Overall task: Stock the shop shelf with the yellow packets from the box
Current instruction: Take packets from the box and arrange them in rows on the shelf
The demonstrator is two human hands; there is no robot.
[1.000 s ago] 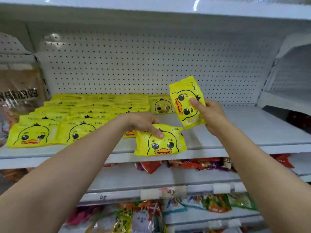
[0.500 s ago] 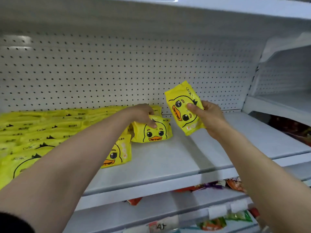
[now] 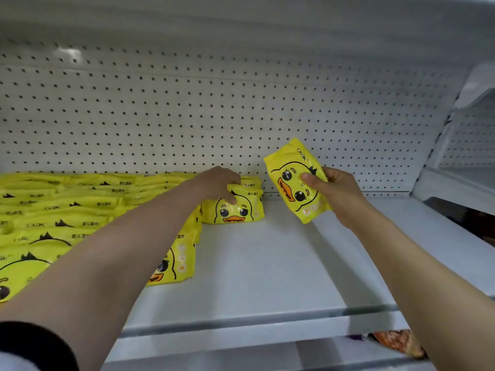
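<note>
A white metal shelf with a perforated back panel is seen, its right part bare. The left part is covered by overlapping rows of flat yellow film packets printed with a duck face, reaching from the near edge to the far panel. One such packet stands at the far end of the rows, near the panel, and is gripped at its top edge by the left hand, fingers curled over it. A second yellow duck packet is held clear above the shelf, tilted, by the right hand, thumb on the face and fingers behind. The supply box is not in view. The packets are judged light, soft and pliable, with a glossy, possibly slippery film. A broad pinch across the middle or at a sealed edge is judged adequate; hard squeezing is not needed.
</note>
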